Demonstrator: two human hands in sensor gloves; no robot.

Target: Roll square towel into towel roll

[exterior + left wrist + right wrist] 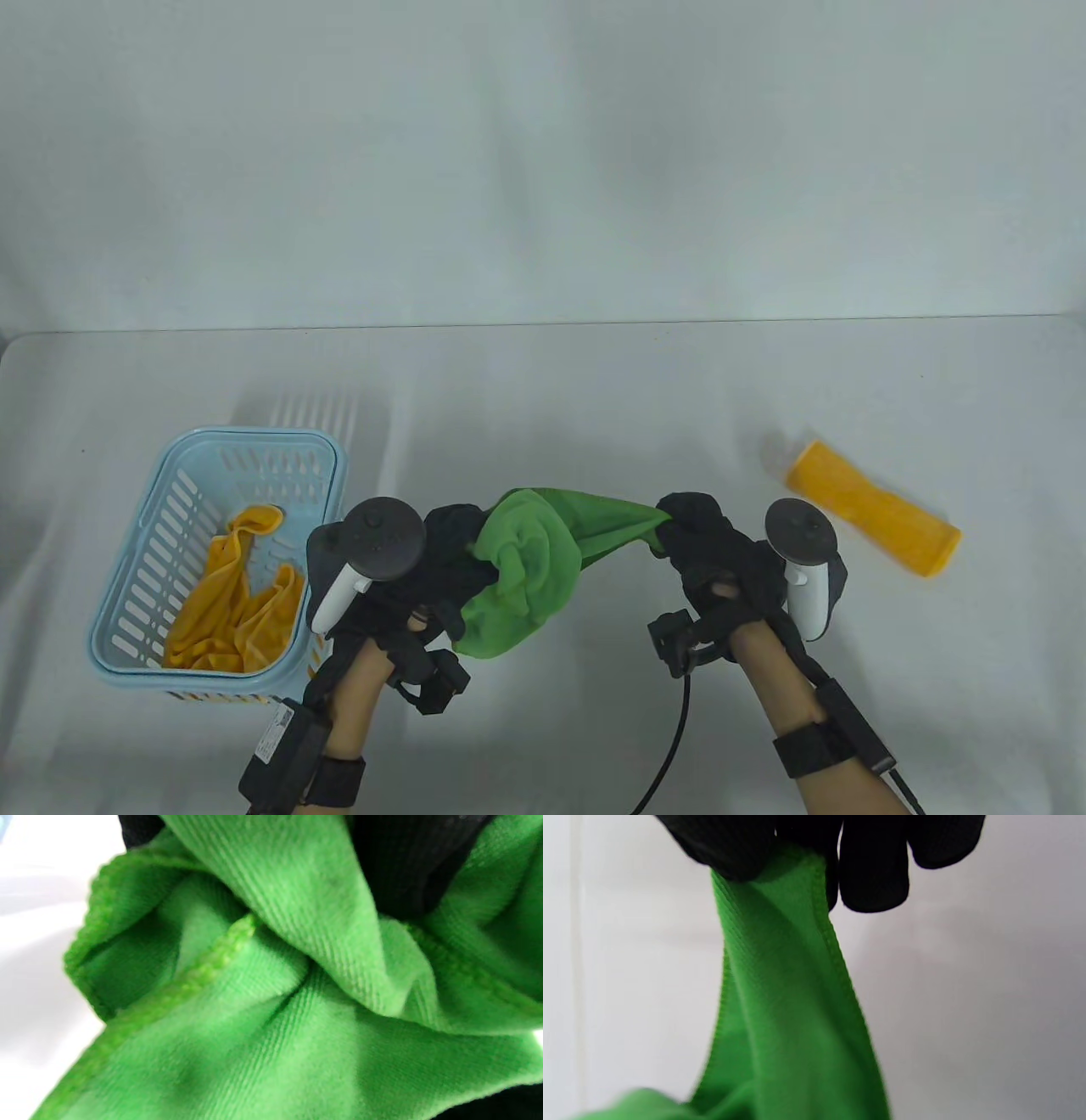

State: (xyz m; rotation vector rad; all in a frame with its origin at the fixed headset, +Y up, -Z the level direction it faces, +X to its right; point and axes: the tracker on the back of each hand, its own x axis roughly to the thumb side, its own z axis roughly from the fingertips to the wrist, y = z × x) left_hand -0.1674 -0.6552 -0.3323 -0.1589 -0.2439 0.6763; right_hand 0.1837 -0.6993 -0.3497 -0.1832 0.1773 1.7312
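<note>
A crumpled green towel (534,569) hangs above the table between both hands. My left hand (450,552) grips its bunched left part; in the left wrist view the green towel (271,984) fills the frame, with black glove behind it at the top. My right hand (683,526) pinches the towel's right corner, pulling a strip taut. In the right wrist view the gloved fingers (874,870) close on the top of the green towel (793,1005), which hangs down from them.
A light blue plastic basket (136,594) at the left holds crumpled orange towels (242,607). A rolled orange towel (874,518) lies on the table to the right of my right hand. A black cable (670,747) trails toward the near edge.
</note>
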